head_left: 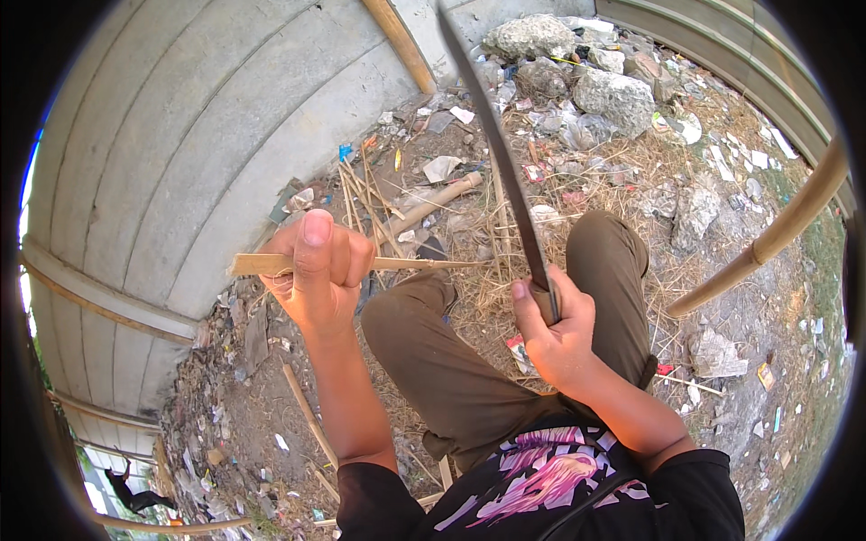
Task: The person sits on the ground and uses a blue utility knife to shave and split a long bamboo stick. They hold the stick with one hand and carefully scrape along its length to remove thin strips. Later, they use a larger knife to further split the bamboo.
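My left hand [317, 270] is closed in a fist around a flat bamboo strip [417, 263]. The strip lies roughly level, its wide end poking out on the left and its thin end running right toward the blade. In my right hand [564, 332] is the handle of a machete [502, 149], fingers wrapped round it. Its long dark blade points up and slightly left, away from me. The strip's thin end lies close to the blade near the handle; whether they touch I cannot tell. Both hands are over my bent knees.
Cut bamboo pieces [442, 203] and straw lie on the littered ground ahead. Big rocks [615, 101] sit at the far right. A bamboo pole [767, 242] slants in from the right. A grey panel wall [216, 135] stands on the left, with a dark-clothed person [135, 491] at lower left.
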A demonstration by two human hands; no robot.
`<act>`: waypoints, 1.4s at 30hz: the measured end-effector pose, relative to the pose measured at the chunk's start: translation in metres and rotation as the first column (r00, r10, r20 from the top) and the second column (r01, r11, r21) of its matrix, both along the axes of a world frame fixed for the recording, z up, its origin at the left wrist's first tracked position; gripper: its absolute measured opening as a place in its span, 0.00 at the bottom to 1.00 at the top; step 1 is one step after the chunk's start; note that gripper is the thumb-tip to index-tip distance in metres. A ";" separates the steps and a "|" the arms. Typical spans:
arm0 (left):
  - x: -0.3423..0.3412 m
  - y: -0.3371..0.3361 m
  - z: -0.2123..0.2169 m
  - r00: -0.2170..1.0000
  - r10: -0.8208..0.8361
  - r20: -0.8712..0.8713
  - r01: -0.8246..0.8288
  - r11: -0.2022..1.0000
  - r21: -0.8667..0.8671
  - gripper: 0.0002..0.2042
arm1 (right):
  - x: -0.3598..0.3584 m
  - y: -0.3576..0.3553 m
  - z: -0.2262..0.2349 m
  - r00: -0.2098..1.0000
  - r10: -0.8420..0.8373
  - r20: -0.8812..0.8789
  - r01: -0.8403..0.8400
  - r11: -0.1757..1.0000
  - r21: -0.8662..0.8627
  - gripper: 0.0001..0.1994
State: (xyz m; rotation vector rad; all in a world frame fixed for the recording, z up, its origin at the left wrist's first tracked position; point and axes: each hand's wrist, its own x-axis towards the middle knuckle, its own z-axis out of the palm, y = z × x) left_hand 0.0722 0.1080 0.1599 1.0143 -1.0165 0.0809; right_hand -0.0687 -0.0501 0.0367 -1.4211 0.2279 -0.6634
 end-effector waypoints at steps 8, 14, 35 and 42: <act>-0.015 -0.020 -0.003 0.966 0.250 -0.068 -0.244 0.966 0.081 0.27 | -0.009 0.032 -0.074 0.925 0.201 -0.324 -0.269 0.946 -0.181 0.10; 0.002 0.004 0.002 0.962 0.254 -0.097 -0.253 0.967 0.013 0.28 | 0.000 0.021 -0.051 0.947 0.115 -0.300 -0.176 0.967 -0.186 0.11; -0.010 -0.012 -0.007 0.961 0.276 0.026 -0.276 0.961 -0.009 0.23 | -0.013 0.012 -0.027 0.842 0.377 -0.386 -0.456 0.879 -0.137 0.11; -0.008 -0.009 -0.006 0.974 0.226 0.001 -0.226 0.974 0.010 0.23 | -0.025 0.029 -0.021 0.924 0.336 -0.183 -0.375 0.890 -0.259 0.09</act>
